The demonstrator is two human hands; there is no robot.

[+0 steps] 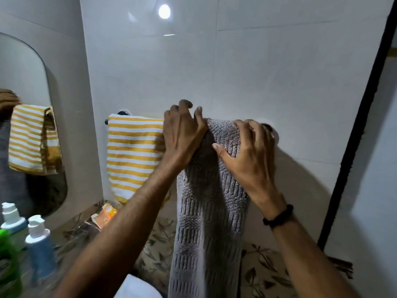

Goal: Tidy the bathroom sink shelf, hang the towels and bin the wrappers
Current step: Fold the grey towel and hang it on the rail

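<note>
A grey ribbed towel (206, 222) hangs over the wall rail, whose dark end (123, 114) shows at the left. My left hand (183, 134) grips the towel's top left fold. My right hand (249, 151) holds its top right part, thumb pressed into the cloth. A yellow and white striped towel (133, 155) hangs on the same rail, just left of my left hand. An orange wrapper (106, 215) lies on the floral shelf (264, 267) below the striped towel.
A blue bottle with a white cap (39, 244) and a second bottle (11, 218) stand at the left beside a green item (6, 254). The mirror (25, 125) reflects the striped towel. A black door frame (356, 138) runs down the right. A white rim (137, 287) lies below.
</note>
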